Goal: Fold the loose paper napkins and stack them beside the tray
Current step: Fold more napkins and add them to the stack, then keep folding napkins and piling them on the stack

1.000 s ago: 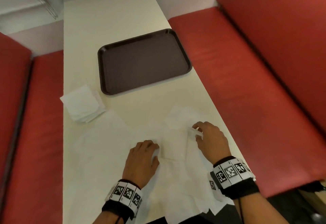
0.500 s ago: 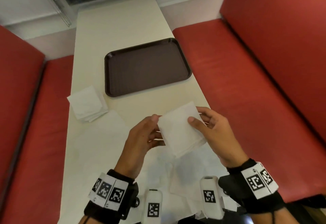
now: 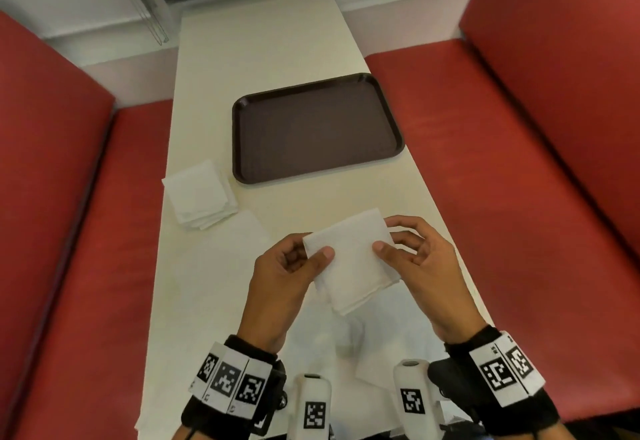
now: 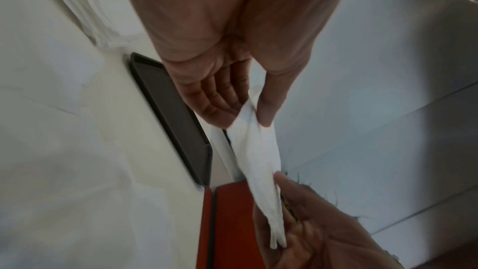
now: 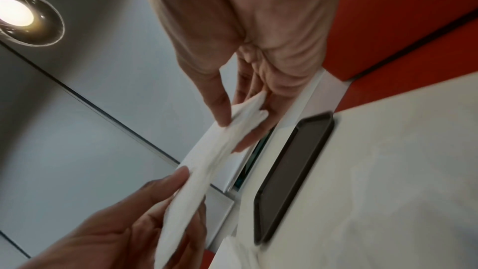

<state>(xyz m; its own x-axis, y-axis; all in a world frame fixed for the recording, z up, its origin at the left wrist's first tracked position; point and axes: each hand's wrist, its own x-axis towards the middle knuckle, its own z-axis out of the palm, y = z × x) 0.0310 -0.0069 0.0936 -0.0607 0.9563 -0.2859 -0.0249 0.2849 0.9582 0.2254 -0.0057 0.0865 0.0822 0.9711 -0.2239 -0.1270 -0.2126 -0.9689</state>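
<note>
A folded white napkin [image 3: 351, 259] hangs in the air above the table, held between both hands. My left hand [image 3: 313, 254] pinches its left edge between thumb and fingers, and my right hand [image 3: 388, 242] pinches its right edge. The wrist views show the same napkin [image 4: 258, 163] [image 5: 207, 163] edge-on between the two pinches. A stack of folded napkins [image 3: 199, 194] lies left of the dark brown tray [image 3: 317, 124]. Loose unfolded napkins [image 3: 391, 332] are spread on the near table under my hands.
The narrow cream table [image 3: 259, 52] runs between two red bench seats [image 3: 491, 176] [image 3: 69, 232]. A wall and window sill close its far end. A ceiling lamp [image 5: 23, 13] shows in the right wrist view.
One second ago both hands pressed a napkin flat on the table. They have since lifted it, folded, and now hold it up between them, a little higher than half a second ago.
</note>
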